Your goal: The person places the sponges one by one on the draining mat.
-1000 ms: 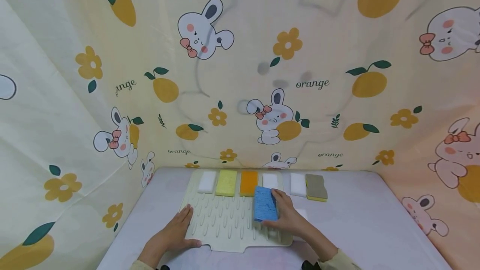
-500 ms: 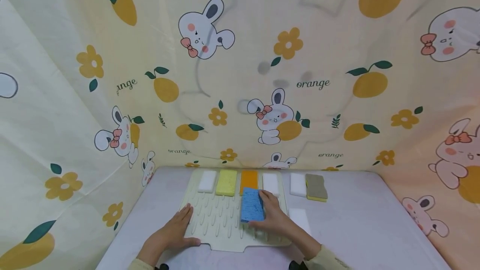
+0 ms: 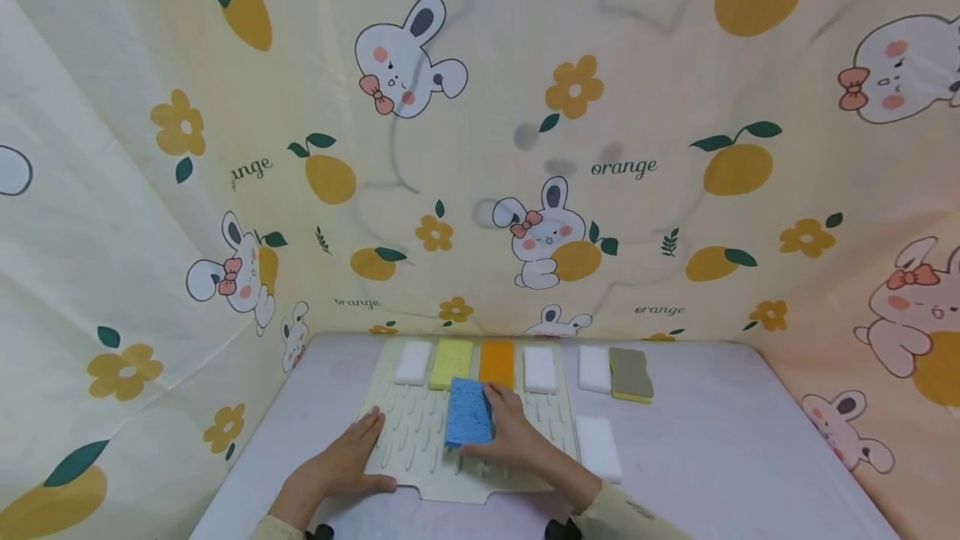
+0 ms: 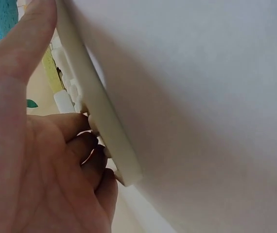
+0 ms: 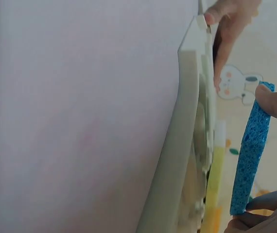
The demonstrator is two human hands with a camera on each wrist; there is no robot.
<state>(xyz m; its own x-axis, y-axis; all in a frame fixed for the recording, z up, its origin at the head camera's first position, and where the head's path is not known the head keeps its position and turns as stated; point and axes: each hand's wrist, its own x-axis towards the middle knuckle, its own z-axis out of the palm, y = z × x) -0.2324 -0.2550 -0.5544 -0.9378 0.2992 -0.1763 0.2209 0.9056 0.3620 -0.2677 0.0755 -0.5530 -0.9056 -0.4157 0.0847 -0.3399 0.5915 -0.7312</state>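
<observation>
Currently | right hand (image 3: 512, 432) pinches blue sponge (image 3: 467, 412), raised over ridged cream board (image 3: 450, 483) | left hand (image 3: 343, 461), left of sponge, rests on board edge, fingers loosely extended | orange sponge (image 3: 497, 363) beyond right hand

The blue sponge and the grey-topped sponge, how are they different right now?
The blue sponge shows only blue; the grey-topped sponge shows yellow along its lower edge. The blue sponge is held up, clear of the ribbed board; the grey-topped sponge lies on the table, right of that board. Both are rectangular blocks.
</observation>
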